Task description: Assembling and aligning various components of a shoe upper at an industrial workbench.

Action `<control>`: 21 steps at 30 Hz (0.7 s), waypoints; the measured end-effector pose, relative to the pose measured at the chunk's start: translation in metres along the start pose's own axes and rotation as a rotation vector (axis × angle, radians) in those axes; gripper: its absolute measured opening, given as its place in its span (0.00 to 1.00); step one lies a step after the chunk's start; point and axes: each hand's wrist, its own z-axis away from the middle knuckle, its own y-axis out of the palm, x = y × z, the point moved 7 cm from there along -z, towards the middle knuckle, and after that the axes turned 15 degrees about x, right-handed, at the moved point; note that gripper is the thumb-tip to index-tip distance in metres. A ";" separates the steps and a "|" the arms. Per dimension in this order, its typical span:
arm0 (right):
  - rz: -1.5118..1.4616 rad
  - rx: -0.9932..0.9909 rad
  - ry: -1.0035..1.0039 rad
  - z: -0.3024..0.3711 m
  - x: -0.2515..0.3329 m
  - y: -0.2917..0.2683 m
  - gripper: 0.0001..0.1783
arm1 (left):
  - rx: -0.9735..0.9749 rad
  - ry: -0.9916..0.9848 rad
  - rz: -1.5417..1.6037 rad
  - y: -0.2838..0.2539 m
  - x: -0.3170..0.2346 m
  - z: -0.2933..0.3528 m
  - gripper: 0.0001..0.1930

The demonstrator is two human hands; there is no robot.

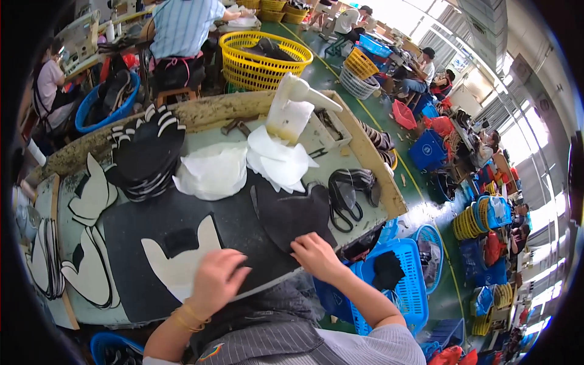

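My left hand [218,275] is above the lower edge of a black mat [140,231], its fingers curved and apart. Beneath and beside it lies a pale cut piece [182,261] with two upswept lobes, a small black patch [181,241] set at its notch. My right hand [316,255] has its fingertips closed on the near edge of a black cut piece [289,213], shaped like a shoe upper part. That piece lies flat on the mat's right side. Black-handled scissors [344,216] rest just right of it. White thin sheets [213,170] are heaped beyond the mat.
Stacked black pieces [146,152] and pale pieces [91,267] line the table's left. A white brush-like tool [307,94] stands on a glue-stained container [289,121] near the wooden rim [365,146]. Blue baskets [404,286] stand at right; a yellow basket [267,70] is beyond the table.
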 end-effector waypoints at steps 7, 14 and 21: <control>-0.261 -0.126 0.050 -0.006 -0.027 -0.014 0.06 | 0.268 0.337 -0.069 0.086 -0.037 -0.105 0.23; -0.239 -0.595 0.208 -0.010 -0.013 -0.063 0.24 | -0.200 -0.275 0.676 0.035 0.054 -0.115 0.07; -0.372 -0.518 -0.282 -0.073 0.089 -0.097 0.18 | -0.337 -0.305 1.245 -0.010 0.025 -0.020 0.09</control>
